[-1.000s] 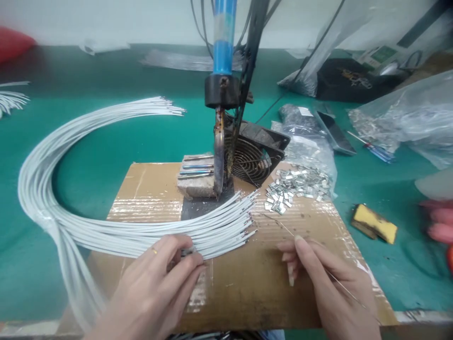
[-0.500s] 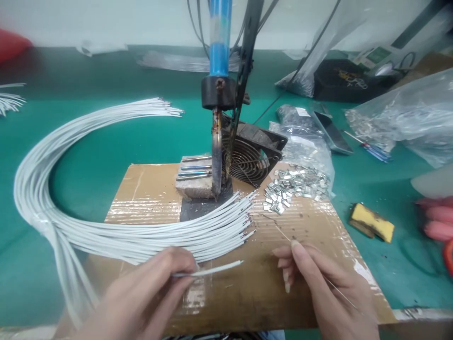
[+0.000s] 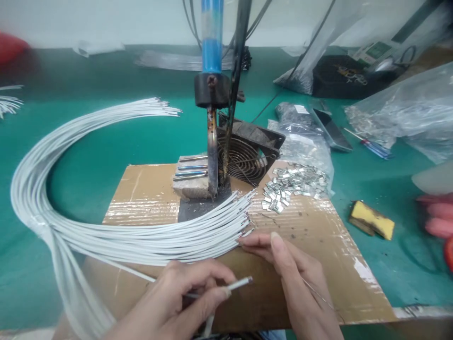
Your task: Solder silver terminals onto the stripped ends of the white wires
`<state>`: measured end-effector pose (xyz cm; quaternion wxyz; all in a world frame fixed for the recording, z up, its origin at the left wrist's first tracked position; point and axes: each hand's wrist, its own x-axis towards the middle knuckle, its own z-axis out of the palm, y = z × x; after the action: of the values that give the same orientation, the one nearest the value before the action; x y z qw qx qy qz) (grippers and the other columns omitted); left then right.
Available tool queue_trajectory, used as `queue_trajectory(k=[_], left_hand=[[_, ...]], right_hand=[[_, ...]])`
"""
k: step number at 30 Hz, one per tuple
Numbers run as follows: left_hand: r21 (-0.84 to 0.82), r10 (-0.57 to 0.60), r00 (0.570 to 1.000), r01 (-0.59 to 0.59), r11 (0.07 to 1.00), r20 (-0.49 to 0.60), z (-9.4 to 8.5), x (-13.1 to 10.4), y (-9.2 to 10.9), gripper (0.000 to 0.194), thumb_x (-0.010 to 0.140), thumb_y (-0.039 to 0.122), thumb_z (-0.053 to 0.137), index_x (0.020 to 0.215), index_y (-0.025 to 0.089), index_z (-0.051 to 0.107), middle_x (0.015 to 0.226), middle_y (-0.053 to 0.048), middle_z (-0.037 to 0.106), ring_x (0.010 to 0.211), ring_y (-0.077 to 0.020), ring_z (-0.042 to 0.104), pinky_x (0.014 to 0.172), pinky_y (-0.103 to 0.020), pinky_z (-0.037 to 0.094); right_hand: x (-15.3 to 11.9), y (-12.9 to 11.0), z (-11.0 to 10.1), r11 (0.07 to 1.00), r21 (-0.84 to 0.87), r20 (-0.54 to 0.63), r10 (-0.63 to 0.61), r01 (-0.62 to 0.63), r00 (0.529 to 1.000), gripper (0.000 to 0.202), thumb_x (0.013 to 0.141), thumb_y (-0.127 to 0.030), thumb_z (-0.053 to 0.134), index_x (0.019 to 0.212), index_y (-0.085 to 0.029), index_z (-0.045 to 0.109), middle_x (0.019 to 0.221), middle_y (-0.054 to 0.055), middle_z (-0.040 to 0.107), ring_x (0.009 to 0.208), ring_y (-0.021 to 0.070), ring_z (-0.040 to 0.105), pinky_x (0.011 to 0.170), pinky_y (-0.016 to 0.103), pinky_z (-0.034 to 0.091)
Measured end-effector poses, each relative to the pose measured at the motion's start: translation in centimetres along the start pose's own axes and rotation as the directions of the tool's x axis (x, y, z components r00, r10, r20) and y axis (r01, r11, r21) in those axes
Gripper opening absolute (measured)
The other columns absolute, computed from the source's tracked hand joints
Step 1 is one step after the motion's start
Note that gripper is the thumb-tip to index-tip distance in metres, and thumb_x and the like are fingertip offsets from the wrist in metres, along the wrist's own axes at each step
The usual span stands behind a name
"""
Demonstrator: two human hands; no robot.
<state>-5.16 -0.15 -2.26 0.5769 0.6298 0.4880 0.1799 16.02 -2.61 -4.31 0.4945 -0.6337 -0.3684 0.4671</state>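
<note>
My left hand (image 3: 191, 297) pinches a white cable (image 3: 241, 283) between thumb and forefinger, its cut end pointing right. Behind it, a big bundle of white cables (image 3: 148, 241) curves across the cardboard (image 3: 141, 189), ends fanned to the right. My right hand (image 3: 297, 278) holds a thin solder wire (image 3: 316, 293) that runs out below the palm, while its fingertips reach to the bundle's lower cable ends. Whether they touch a cable there is unclear. Above the bundle, a soldering iron (image 3: 212, 165) with a blue handle hangs tip down beside a small block (image 3: 189, 184) carrying metal rods.
A black fan (image 3: 244, 160) leans behind the iron. Small metal terminals (image 3: 283, 189) lie piled before a plastic bag (image 3: 307, 146). To the right are a yellow sponge (image 3: 373, 221), a phone (image 3: 332, 130) and a screwdriver (image 3: 373, 147). More bags stand at the back right.
My left hand has moved right with the cable, whose end now sits farther right and lower. My right hand has moved left to the bundle's ends, and the solder wire's front tip no longer shows.
</note>
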Motion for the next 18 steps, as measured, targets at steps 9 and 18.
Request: queue_trajectory(k=[9, 18], left_hand=[[-0.545, -0.292, 0.945, 0.168, 0.821, -0.149, 0.8, 1.3, 1.2, 0.06, 0.073, 0.077, 0.098, 0.078, 0.019, 0.082, 0.064, 0.004, 0.061, 0.057, -0.0104, 0.042, 0.052, -0.02, 0.034], [-0.605, -0.349, 0.937, 0.274, 0.747, -0.007, 0.7, 0.0, 1.4, 0.059, 0.078, 0.075, 0.096, 0.076, 0.019, 0.08, 0.062, 0.005, 0.061, 0.049, -0.0048, 0.024, 0.049, -0.023, 0.018]], right_hand=[[-0.6, -1.5, 1.5, 0.98, 0.195, 0.034, 0.032, -0.038, 0.999, 0.006, 0.084, -0.029, 0.092, 0.086, -0.033, 0.096, 0.07, -0.002, 0.068, 0.056, 0.0099, 0.058, 0.055, 0.019, 0.054], [-0.6, -2.0, 2.5, 0.873, 0.383, 0.251, 0.217, -0.303, 0.943, 0.025, 0.073, -0.045, 0.106, 0.072, -0.025, 0.091, 0.072, -0.001, 0.072, 0.058, 0.0097, 0.056, 0.055, 0.022, 0.047]])
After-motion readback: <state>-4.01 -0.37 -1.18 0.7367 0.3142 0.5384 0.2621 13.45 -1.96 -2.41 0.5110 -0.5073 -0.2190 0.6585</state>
